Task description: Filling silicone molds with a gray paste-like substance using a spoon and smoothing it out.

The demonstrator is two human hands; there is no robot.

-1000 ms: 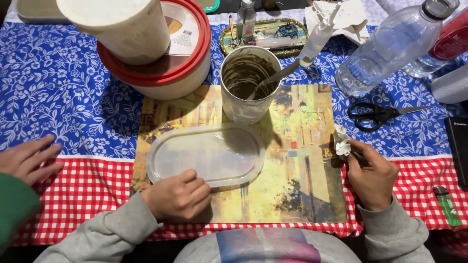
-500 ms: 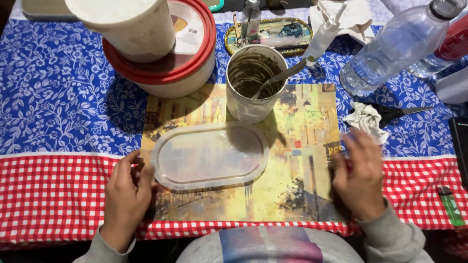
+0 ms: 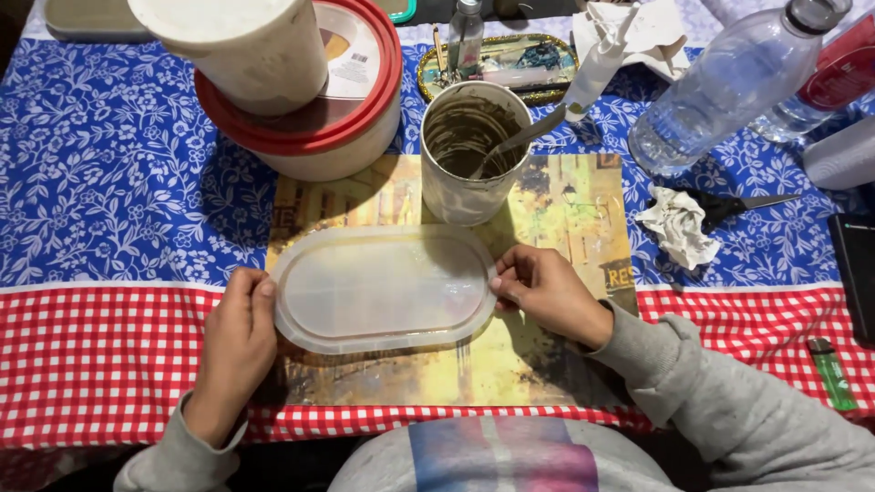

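A translucent oval mould lies on a yellowish printed mat. My left hand grips the mould's left end and my right hand grips its right end. Just behind the mould stands a stained white cup with a stirring stick leaning in it. A crumpled white tissue lies on the cloth to the right of the mat.
A red-lidded tub with a white container on it stands at the back left. Black scissors, clear plastic bottles, a gold tray, a green lighter and a dark device are around.
My right hand left the tissue on the cloth and came in to the mould's right end. My left hand shifted to the mould's left end. The other hand at the left edge is gone.
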